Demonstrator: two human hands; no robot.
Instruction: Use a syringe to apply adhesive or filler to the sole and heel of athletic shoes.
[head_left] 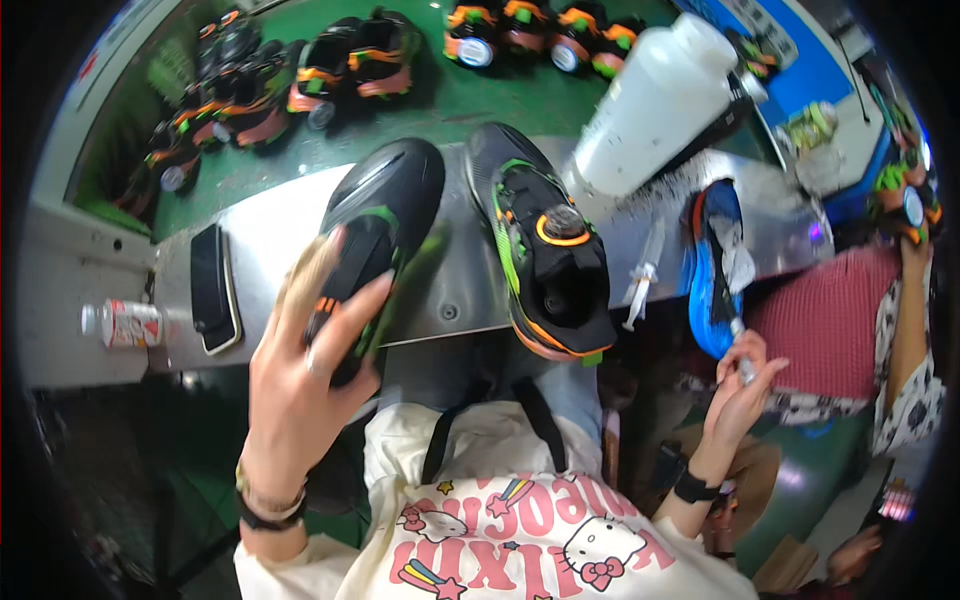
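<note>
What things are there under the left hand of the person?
Under the left hand is a black shoe: its rounded toe, green trim and orange stripes can be seen. The part covered by the hand cannot be seen.

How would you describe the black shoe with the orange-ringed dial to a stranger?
Find the shiny silver metal ledge before the green tabletop. The left hand grasps one black shoe there; the black, green-edged shoe just right of it is meant. Unlike that neighbour, it is untouched, and its orange-ringed dial shows.

Left hand (pixel 298 375), seemingly blurred, partly hides a shoe (pixel 380 225).
</note>
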